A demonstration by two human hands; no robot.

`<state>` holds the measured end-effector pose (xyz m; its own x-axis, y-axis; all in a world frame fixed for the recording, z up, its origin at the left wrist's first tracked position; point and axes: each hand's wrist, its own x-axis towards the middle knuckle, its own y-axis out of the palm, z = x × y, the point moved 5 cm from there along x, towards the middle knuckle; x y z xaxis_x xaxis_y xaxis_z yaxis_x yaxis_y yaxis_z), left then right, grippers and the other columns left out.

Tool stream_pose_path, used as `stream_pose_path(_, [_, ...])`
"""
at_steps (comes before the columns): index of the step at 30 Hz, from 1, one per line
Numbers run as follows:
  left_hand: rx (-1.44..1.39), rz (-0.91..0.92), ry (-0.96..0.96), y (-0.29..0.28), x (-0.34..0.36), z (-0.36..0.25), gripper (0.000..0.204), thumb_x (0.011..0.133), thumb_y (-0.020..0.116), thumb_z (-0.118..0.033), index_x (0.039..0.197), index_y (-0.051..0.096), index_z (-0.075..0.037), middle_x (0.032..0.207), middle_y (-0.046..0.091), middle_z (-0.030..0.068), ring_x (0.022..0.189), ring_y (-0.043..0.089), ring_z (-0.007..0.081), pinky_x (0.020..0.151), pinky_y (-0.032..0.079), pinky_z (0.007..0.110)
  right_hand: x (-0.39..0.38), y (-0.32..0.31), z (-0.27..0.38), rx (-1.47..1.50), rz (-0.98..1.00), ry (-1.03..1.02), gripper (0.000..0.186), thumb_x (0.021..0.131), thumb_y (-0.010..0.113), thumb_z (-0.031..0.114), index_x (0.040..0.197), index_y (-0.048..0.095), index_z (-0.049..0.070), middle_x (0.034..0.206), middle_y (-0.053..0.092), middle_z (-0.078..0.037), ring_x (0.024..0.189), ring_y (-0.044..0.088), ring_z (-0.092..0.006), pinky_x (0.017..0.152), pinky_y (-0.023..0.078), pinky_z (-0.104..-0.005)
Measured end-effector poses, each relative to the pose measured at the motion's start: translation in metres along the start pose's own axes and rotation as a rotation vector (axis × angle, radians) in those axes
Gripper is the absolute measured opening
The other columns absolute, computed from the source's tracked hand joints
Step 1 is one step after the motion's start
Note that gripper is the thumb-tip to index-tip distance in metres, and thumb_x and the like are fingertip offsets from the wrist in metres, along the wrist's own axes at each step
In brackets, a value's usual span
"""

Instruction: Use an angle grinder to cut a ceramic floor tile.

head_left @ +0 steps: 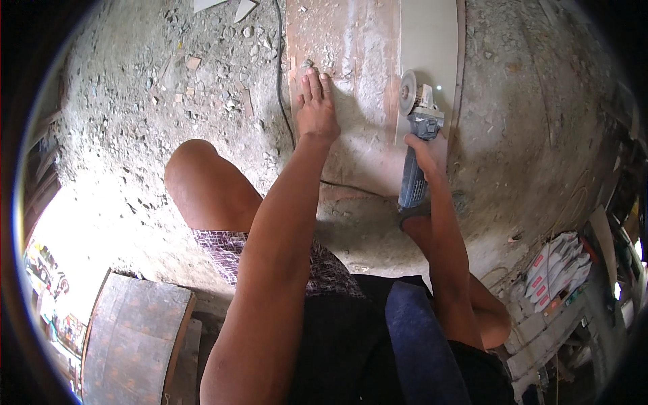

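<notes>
My right hand [426, 156] is wrapped round the body of a blue-grey angle grinder [414, 177]. The grinder's disc [408, 92] faces away from me, at the left edge of a long smooth beige-grey slab [430, 40]. Whether the disc touches the slab or is spinning, I cannot tell. My left hand [317, 111] lies on a dusty reddish-brown board [374, 40] to the left of the grinder, its fingers stretched forward. A small stone-like chip [308, 63] sits at its fingertips. White dust and crumbs cover parts of the board.
A dark power cord [281, 88] runs along the board's left edge and bends toward the grinder's rear. Rubble and tile chips [194, 63] litter the rough floor at left. My bent knee [202, 175] is near the left arm. White-and-red packages [557, 270] lie at right, a wooden panel [135, 331] lower left.
</notes>
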<state>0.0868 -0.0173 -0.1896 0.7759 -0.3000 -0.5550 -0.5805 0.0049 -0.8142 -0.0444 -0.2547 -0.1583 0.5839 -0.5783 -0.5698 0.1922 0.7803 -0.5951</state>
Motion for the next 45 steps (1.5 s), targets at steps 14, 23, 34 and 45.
stream_pose_path(14, [-0.030, -0.163, 0.073, 0.010, 0.000, 0.002, 0.100, 0.074, 0.071, -0.013, 0.156, 0.015, 0.002, 0.161, 0.015, 0.0294, 0.149, 0.020, 0.0432, 0.124, 0.009, 0.049, 0.009, -0.003, 0.014, 0.018, 0.034, -0.021, 0.045, 0.064, 0.076, 0.021, 0.102, 0.067, -0.002, 0.094, 0.070, -0.013, 0.086, 0.067, -0.0244, 0.079, 0.052, -0.0361])
stream_pose_path(23, [-0.064, -0.166, 0.066, 0.015, 0.000, 0.004, 0.100, 0.074, 0.071, -0.012, 0.156, 0.015, -0.001, 0.162, 0.014, 0.0279, 0.149, 0.020, 0.0439, 0.123, 0.016, 0.049, 0.018, -0.002, 0.019, 0.027, 0.061, -0.009, 0.048, 0.063, 0.076, 0.021, 0.104, 0.066, -0.002, 0.090, 0.069, -0.012, 0.082, 0.065, -0.0239, 0.077, 0.051, -0.0362])
stream_pose_path(34, [-0.020, -0.018, -0.001, -0.001, -0.003, 0.000, 0.098, 0.080, 0.069, -0.011, 0.159, 0.010, -0.005, 0.166, 0.006, 0.0203, 0.153, 0.014, 0.0356, 0.121, 0.024, 0.045, 0.021, -0.001, 0.023, 0.027, 0.038, -0.051, 0.048, 0.064, 0.076, 0.022, 0.106, 0.066, -0.001, 0.097, 0.069, -0.014, 0.089, 0.066, -0.0263, 0.081, 0.051, -0.0371])
stream_pose_path(45, [-0.042, -0.033, 0.003, 0.001, -0.003, 0.000, 0.097, 0.081, 0.068, -0.009, 0.159, 0.009, -0.005, 0.166, 0.005, 0.0205, 0.153, 0.013, 0.0359, 0.121, 0.023, 0.045, 0.030, -0.005, 0.035, 0.032, 0.031, -0.039, 0.049, 0.063, 0.075, 0.021, 0.105, 0.066, -0.002, 0.094, 0.070, -0.013, 0.087, 0.067, -0.0266, 0.080, 0.051, -0.0374])
